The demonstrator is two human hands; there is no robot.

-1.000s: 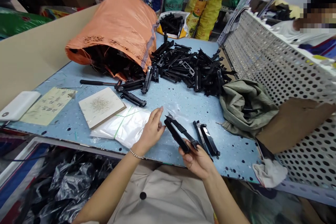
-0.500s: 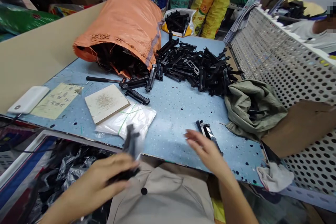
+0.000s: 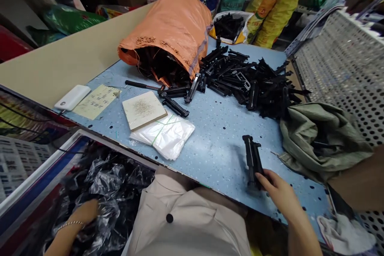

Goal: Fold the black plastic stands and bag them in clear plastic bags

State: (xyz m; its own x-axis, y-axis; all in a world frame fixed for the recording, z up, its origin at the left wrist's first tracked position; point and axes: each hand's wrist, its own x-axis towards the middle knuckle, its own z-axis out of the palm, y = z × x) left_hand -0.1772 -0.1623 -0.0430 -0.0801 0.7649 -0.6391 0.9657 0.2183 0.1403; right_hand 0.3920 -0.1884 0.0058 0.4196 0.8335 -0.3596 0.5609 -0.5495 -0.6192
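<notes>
My right hand grips the lower end of a long black slotted part, tilted at the front of the blue table. My left hand reaches down into a white-rimmed box beside my lap, among black parts in clear plastic bags. Its fingers are hidden there, so I cannot see what they hold. A big heap of similar black parts lies at the table's back right. More of them show inside the mouth of an orange woven sack.
Left of centre, a pale square board rests on a stack of clear plastic bags. Behind it is a black-handled tool. A paper note and white power bank lie left. An olive sack stands right, beside a perforated panel.
My left hand has moved from the table edge down into the box, and the black part it held is out of sight. My right hand has taken hold of the part on the table.
</notes>
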